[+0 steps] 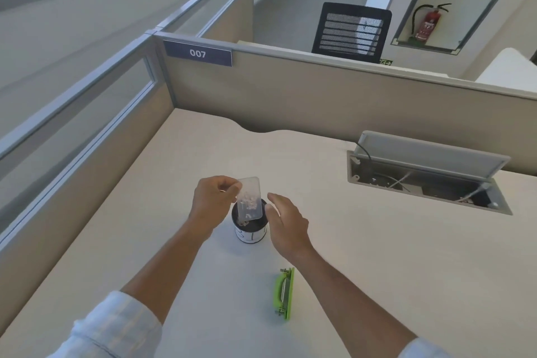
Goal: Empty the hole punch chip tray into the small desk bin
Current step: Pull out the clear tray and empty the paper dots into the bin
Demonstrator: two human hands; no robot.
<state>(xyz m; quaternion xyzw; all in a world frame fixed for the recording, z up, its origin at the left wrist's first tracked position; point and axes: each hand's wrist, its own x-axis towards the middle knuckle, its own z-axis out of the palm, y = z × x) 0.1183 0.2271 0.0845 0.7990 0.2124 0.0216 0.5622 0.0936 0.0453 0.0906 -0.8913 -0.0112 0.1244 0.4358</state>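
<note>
My left hand [213, 200] pinches the top edge of a clear plastic chip tray [250, 197] and holds it tilted steeply over a small round desk bin [250, 234]. Paper chips cling to the tray's lower half and some lie at the bin's dark mouth. Just right of the tray and bin, my right hand [286, 222] hovers with its fingers apart, holding nothing; its fingertips are close to the tray's lower edge. The green hole punch [285, 293] lies on its side on the desk, nearer to me and right of the bin.
The pale desk [377, 256] is boxed in by beige partition walls [290, 96] at the back and left. An open cable box [427, 180] with a raised lid is sunk into the desk at the right. A black mesh chair [351, 29] stands beyond the partition.
</note>
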